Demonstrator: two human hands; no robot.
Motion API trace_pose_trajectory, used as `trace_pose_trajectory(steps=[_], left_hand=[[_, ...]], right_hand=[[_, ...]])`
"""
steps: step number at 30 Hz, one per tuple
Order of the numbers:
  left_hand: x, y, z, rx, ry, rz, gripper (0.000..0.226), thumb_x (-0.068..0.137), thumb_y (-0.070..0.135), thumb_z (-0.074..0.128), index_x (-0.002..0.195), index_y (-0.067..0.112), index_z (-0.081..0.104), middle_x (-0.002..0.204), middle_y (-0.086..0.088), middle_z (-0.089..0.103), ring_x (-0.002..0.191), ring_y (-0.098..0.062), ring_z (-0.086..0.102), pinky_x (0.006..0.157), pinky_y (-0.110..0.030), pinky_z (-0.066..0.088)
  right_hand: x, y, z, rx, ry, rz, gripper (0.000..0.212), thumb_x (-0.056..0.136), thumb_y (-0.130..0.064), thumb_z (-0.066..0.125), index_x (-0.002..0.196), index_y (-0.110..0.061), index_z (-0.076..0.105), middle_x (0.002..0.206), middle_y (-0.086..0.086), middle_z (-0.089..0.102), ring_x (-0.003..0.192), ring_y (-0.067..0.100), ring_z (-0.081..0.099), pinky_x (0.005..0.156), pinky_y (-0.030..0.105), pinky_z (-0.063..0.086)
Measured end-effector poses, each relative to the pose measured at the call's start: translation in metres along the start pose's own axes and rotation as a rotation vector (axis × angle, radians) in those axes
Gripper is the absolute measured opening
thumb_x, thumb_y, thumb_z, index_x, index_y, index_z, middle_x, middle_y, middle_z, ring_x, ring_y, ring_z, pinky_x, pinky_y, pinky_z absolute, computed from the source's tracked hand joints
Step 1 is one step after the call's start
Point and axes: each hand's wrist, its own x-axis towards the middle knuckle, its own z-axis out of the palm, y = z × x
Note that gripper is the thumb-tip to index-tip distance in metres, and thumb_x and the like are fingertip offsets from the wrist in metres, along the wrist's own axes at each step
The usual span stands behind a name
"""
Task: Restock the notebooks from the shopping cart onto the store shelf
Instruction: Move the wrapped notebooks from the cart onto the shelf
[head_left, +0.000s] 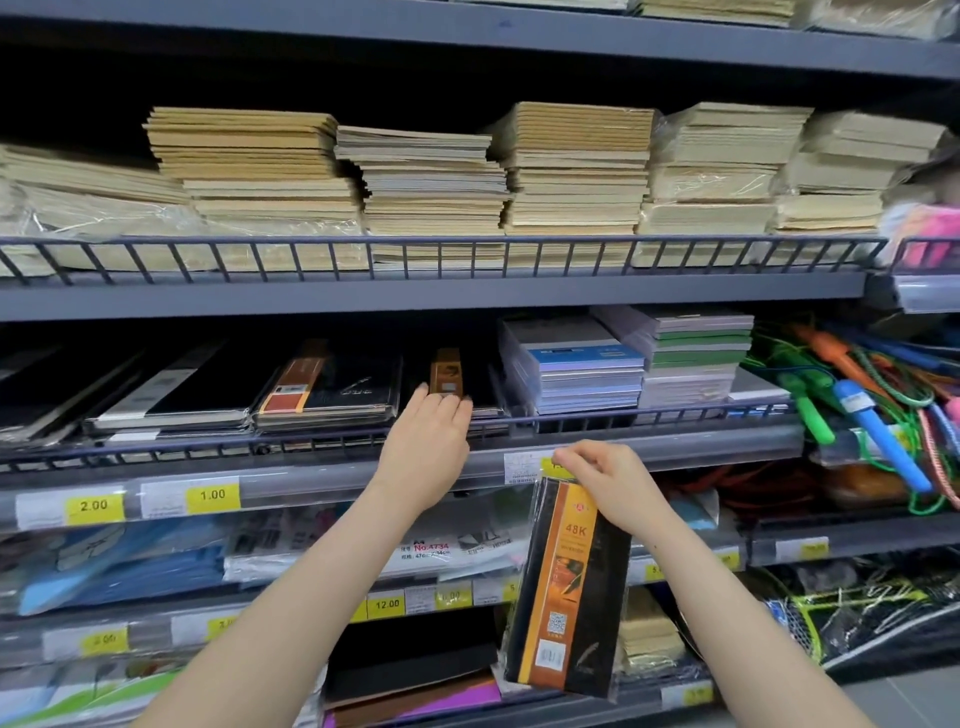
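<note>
- Grey store shelving (415, 299) fills the view, several tiers deep, each tier fronted by a low wire rail (519, 244); yellow price tags (212, 494) line the shelf edges.
- Right hand (608, 480): fingers curled, pinching the top edge of a black-and-orange wrapped notebook (569, 587) marked "48K". It hangs upright in front of the lower tiers, below the target tier and not yet on any shelf.
- Left hand (431, 441): fingers extended, fingertips resting on a matching black-and-orange stack (448, 376) on the middle tier, just behind the rail. Grasping nothing.
- Judgement: step in hand is laying the held notebook on that matching stack. Lift it over the rail rather than through it, turn it flat, orange band aligned with the copies below. Left hand should steady the stack and clear out before the notebook lands.
- Risk: film wrap looks slippery; a pinch at one edge may let the notebook swing or slip.
- Middle tier contents: dark boxed notebooks (171, 395) left, blue-covered pads (576, 374) and green-spined pads (696, 353) right of the target slot.
- Upper tier: tall stacks of tan exercise books (576, 166), some film-wrapped.
- Far right bay: skipping ropes (878, 415), tangled.
- Shopping cart not in view.
</note>
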Motion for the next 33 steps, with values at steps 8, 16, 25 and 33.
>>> trace_pose_trajectory(steps=[8, 16, 25, 33], left_hand=[[-0.016, 0.013, -0.034, -0.372, 0.009, -0.091, 0.050, 0.091, 0.035, 0.039, 0.129, 0.005, 0.051, 0.127, -0.009, 0.058, 0.117, -0.024, 0.054, 0.102, -0.041, 0.043], [-0.038, 0.046, -0.067, -1.192, -0.522, -0.351, 0.029, 0.090, 0.034, 0.056, 0.066, 0.019, 0.050, 0.060, 0.001, 0.064, 0.054, -0.004, 0.061, 0.051, -0.024, 0.046], [-0.011, 0.015, -0.064, -1.484, -0.267, -0.708, 0.041, 0.092, 0.034, 0.054, 0.076, -0.003, 0.053, 0.063, -0.012, 0.047, 0.060, -0.025, 0.052, 0.053, -0.031, 0.054], [-0.015, -0.001, -0.068, -1.518, -0.208, -0.876, 0.044, 0.096, 0.045, 0.039, 0.089, 0.011, 0.065, 0.067, -0.014, 0.067, 0.057, -0.027, 0.065, 0.052, -0.033, 0.054]], right_hand=[[0.000, -0.011, 0.003, 0.036, 0.011, 0.005, 0.023, 0.090, -0.040, 0.052, 0.085, -0.023, 0.067, 0.068, -0.007, 0.065, 0.067, 0.008, 0.062, 0.063, 0.023, 0.044], [0.015, -0.047, -0.004, 0.016, 0.126, -0.052, 0.024, 0.091, -0.039, 0.049, 0.091, -0.020, 0.064, 0.069, -0.008, 0.062, 0.064, 0.004, 0.055, 0.060, 0.021, 0.041], [-0.063, -0.009, -0.001, 0.590, -0.212, 0.120, 0.080, 0.066, -0.060, 0.070, 0.135, -0.045, 0.033, 0.120, 0.007, 0.062, 0.093, 0.022, 0.064, 0.072, 0.032, 0.053], [-0.055, -0.043, 0.015, 0.794, -0.019, 0.073, 0.045, 0.091, -0.004, 0.049, 0.127, -0.032, 0.045, 0.109, 0.016, 0.064, 0.061, 0.021, 0.063, 0.060, 0.027, 0.056]])
